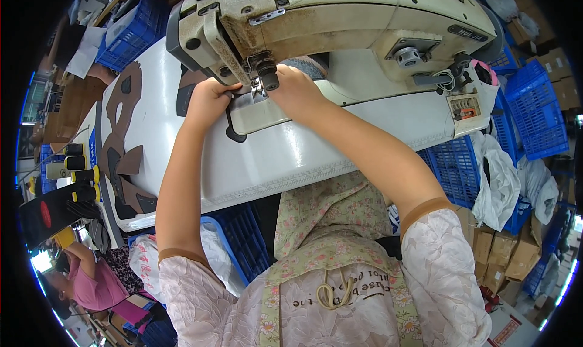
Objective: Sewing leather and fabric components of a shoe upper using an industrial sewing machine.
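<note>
At the needle of a beige sewing machine (334, 28), both hands are close to the presser foot (257, 87). My left hand (208, 99) is closed at its left, thumb pointing toward the foot, on a brown and black cut piece (187, 92) that shows beside and behind the fingers. My right hand (296, 90) is just right of the foot, with curled fingers partly hidden by the machine head; what they hold is out of sight. A grey textured piece (311, 68) lies behind the right hand. A dark rounded tab (235, 135) hangs over the bed plate's left edge.
Several brown and black cut pieces (115, 158) lie along the left of the white tabletop (267, 158). Thread spools (76, 163) stand farther left. Blue crates (537, 110) and cartons (501, 250) fill the right side. A person in pink (97, 283) sits at lower left.
</note>
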`<state>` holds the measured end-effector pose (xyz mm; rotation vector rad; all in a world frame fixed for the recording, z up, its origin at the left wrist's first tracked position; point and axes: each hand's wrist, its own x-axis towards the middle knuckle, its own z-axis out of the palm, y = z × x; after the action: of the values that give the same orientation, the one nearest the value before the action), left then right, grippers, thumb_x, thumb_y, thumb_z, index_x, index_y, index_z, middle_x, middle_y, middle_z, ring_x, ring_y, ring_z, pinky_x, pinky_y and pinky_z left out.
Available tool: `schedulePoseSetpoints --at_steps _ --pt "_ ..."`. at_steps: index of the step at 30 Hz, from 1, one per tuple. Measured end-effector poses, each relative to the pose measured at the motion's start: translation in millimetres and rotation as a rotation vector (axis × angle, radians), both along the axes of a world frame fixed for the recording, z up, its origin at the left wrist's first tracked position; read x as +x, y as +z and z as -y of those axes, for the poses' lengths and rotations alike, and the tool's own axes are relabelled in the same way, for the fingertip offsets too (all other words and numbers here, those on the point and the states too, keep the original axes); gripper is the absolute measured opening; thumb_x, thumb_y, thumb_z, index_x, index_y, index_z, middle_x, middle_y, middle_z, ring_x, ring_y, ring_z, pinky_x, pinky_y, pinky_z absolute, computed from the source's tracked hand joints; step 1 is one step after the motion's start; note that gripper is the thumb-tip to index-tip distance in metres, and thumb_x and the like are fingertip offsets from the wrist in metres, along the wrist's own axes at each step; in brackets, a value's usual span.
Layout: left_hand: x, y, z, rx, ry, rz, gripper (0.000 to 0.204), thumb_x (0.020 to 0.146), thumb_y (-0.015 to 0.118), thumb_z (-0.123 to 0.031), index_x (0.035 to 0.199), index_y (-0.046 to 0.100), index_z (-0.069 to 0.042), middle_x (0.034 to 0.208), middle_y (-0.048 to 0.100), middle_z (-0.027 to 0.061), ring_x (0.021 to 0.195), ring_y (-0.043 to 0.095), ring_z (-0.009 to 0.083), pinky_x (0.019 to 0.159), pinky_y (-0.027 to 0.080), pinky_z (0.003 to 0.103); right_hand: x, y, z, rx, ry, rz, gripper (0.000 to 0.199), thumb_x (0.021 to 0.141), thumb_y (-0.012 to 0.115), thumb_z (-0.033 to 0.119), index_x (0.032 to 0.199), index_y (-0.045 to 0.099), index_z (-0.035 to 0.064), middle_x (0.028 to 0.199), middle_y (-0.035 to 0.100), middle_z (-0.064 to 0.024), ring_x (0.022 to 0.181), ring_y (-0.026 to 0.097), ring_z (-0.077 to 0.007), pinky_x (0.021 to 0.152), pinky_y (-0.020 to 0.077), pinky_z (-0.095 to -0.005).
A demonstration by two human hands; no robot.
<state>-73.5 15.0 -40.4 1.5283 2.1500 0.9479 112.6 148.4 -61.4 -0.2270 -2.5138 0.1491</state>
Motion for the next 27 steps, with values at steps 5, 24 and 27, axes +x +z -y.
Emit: schedulePoseSetpoints --at_steps 5,24,27 --pt "-2.9 -2.5 1.8 0.013 -0.013 -0.026 0.038 0.075 0.058 0.012 0.106 0.073 -0.005 0.1 0.072 0.0114 0.093 0.069 0.0207 0.085 0.051 0.029 -0.2 0.2 0.0 0.02 0.015 -0.007 0.011 0.084 0.063 0.012 0.077 0.064 0.0037 0.087 0.055 -0.0064 0.086 0.06 -0.0227 0.075 0.0544 -0.0343" --pt "-9.7 0.4 7.1 0.054 -0.039 -0.025 0.036 0.075 0.056 0.011 0.103 0.072 -0.003 0.098 0.074 0.0107 0.091 0.069 0.0199 0.083 0.051 0.028 204.3 194.7 -154.2 0.21 -0.651 -0.698 0.036 0.095 0.059 0.029 0.116 0.067 0.0016 0.12 0.064 -0.0191 0.114 0.06 -0.0292 0.099 0.0442 -0.0372" --pt "-0.3 -3.5 -14.9 0.044 -0.077 0.009 0.036 0.074 0.056 0.011 0.103 0.073 -0.003 0.098 0.074 0.0105 0.091 0.068 0.0169 0.083 0.05 0.027 288.7 172.0 -321.6 -0.059 -1.012 -0.155 0.045 0.095 0.052 0.038 0.115 0.067 0.0002 0.114 0.066 -0.0244 0.111 0.061 -0.0385 0.096 0.0462 -0.042"
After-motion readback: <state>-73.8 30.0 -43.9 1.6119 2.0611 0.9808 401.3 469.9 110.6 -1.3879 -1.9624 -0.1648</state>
